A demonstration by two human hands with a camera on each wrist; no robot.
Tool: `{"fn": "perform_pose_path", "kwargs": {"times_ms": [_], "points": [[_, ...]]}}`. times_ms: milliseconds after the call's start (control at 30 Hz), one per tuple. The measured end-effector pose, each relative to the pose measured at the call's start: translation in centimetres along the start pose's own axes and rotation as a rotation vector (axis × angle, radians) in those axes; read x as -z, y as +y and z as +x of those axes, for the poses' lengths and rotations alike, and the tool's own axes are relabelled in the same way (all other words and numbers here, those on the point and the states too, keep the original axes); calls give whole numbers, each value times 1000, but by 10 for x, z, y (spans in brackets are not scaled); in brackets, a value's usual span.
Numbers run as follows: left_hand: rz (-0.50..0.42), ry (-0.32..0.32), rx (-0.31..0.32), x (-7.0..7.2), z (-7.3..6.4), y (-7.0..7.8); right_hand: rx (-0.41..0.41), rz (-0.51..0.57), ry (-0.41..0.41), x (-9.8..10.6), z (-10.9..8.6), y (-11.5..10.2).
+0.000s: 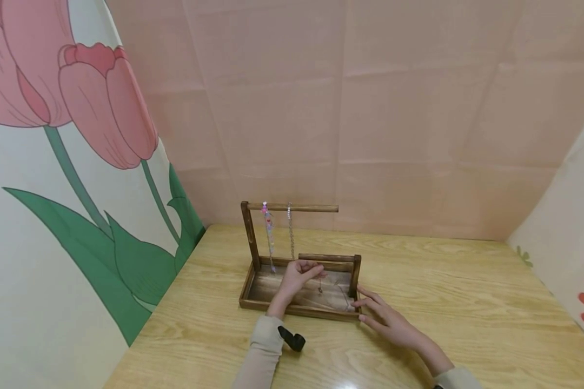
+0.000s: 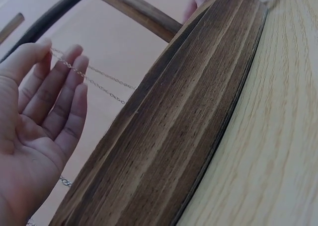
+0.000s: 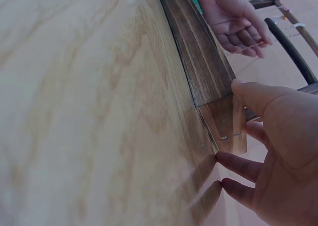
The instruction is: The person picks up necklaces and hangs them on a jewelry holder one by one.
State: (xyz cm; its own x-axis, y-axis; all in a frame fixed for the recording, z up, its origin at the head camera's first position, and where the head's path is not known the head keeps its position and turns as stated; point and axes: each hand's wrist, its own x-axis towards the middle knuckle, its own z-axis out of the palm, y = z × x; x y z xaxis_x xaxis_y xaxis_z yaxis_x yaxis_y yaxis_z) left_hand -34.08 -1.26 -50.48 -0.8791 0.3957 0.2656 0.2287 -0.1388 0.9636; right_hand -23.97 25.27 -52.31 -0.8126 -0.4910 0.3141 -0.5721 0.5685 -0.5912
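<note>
A dark wooden jewelry stand [image 1: 302, 310] with a tray base sits on the table. My left hand [image 1: 298, 276] is over the tray, pinching a fine chain necklace [image 2: 105, 90] between thumb and fingertip. The chain slopes down from the pinch in the left wrist view, and a small pendant [image 1: 320, 290] dangles from it in the head view. At the tray's front right corner, my right hand [image 3: 283, 136] holds the wood, thumb on the rim and fingers around the end wall.
From the stand's tall bar [image 1: 316, 208] hang a colourful beaded strand [image 1: 270, 237] and a silver chain [image 1: 292, 235]. A shorter bar [image 1: 326, 257] is at the right. Another thin chain [image 1: 343, 294] lies in the tray's right part. A pink cloth [image 1: 394, 135] hangs behind the table.
</note>
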Motion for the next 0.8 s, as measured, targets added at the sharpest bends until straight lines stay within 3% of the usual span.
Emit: {"fn": "perform_pose_path", "kwargs": {"times_ms": [233,567,800], "points": [[14,-40,-110,0,-2,2,5,-9,-8,1,0,1],[24,-111,-157,-3,-6,6,2,4,-13,-1,0,2],[-7,-155,-223,-8,-12,23,-2,13,-7,0,0,1]]}}
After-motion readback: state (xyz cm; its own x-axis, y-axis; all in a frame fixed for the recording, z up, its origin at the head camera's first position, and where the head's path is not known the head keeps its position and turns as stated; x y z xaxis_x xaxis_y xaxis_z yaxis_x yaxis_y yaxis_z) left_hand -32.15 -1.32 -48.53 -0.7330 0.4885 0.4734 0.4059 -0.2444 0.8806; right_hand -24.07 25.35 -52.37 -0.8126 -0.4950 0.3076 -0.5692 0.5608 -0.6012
